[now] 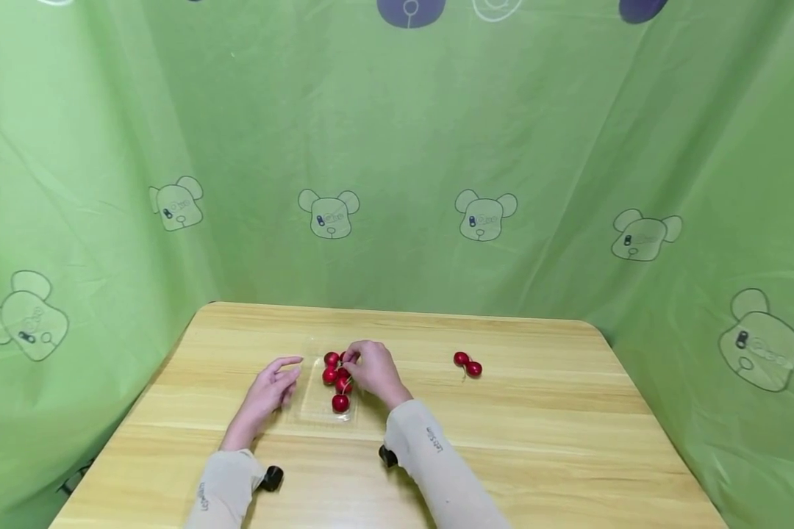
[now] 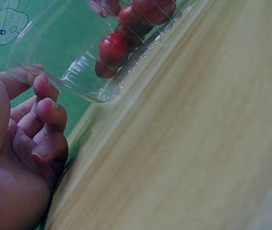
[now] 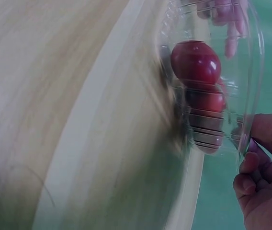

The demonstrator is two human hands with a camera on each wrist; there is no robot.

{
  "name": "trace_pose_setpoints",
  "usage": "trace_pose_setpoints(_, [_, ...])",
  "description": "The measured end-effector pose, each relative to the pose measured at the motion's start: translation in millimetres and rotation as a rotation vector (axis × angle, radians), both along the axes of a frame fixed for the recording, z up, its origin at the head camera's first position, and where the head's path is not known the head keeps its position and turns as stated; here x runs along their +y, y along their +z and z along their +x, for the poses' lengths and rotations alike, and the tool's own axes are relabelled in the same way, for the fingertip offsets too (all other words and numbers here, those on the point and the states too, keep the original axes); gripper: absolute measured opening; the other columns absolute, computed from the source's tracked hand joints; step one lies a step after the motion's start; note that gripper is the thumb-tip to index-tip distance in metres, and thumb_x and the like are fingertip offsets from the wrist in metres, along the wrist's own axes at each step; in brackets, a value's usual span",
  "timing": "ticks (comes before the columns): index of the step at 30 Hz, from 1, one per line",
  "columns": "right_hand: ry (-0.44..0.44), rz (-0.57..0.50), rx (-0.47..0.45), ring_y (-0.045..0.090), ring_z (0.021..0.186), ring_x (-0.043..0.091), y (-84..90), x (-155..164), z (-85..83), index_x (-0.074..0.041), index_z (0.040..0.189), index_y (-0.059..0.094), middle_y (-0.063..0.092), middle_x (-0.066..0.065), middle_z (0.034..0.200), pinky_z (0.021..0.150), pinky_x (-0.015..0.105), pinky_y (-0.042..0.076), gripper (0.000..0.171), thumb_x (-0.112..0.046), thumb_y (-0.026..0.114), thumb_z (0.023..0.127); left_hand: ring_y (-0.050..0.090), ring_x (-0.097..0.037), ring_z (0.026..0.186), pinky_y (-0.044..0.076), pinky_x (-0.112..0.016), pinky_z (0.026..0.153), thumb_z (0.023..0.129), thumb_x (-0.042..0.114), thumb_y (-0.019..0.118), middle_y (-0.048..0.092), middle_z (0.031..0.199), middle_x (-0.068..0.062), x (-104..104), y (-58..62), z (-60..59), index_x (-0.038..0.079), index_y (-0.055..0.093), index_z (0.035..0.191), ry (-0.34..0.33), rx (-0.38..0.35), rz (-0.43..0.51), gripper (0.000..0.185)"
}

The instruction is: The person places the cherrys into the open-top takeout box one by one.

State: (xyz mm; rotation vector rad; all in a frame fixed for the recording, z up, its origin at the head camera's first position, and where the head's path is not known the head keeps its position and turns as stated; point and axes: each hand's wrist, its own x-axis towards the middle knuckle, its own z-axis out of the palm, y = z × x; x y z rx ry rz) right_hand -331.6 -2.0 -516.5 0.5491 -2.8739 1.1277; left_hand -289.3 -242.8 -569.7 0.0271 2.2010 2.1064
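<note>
A clear plastic box (image 1: 312, 400) lies on the table, with several red cherries (image 1: 340, 402) along its right side, some with green stems. My right hand (image 1: 373, 371) reaches over the box's right edge. Its thumb and forefinger pinch at a cherry (image 1: 342, 355) largely hidden behind the fingertips. In the right wrist view, the right hand (image 3: 265, 172) appears beyond the box's clear wall. My left hand (image 1: 271, 389) is at the box's left side, its fingers loosely bent and holding nothing. The left wrist view shows the left hand's fingertips (image 2: 50, 108) close to the plastic rim; contact is unclear.
Two more cherries (image 1: 467, 364) with stems lie together on the wooden table (image 1: 536, 441), right of the box. A green curtain (image 1: 403, 147) with bear-face prints hangs behind the table and along both sides. A black camera sits on each wrist.
</note>
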Motion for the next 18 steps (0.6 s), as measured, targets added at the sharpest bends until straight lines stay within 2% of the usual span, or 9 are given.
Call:
trace_pose_setpoints(9, [0.011, 0.0, 0.016, 0.059, 0.082, 0.011, 3.9, 3, 1.0, -0.014, 0.091, 0.075, 0.069, -0.006, 0.085, 0.088, 0.035, 0.053, 0.007, -0.007, 0.076, 0.092, 0.048, -0.007, 0.057, 0.04, -0.019, 0.051, 0.106, 0.027, 0.06, 0.058, 0.074, 0.002, 0, -3.7, -0.4, 0.005, 0.051, 0.147, 0.013, -0.01, 0.006, 0.048])
trace_pose_setpoints(18, [-0.029, -0.085, 0.047, 0.057, 0.076, 0.01, 10.0, 19, -0.2, -0.011, 0.1, 0.077, 0.071, -0.003, 0.09, 0.073, 0.026, 0.05, 0.007, -0.011, 0.076, 0.093, 0.049, -0.008, 0.06, 0.04, -0.019, 0.052, 0.106, 0.027, 0.06, 0.058, 0.077, 0.0, -1, -2.7, -1.9, 0.007, 0.051, 0.147, 0.008, -0.019, 0.008, 0.046])
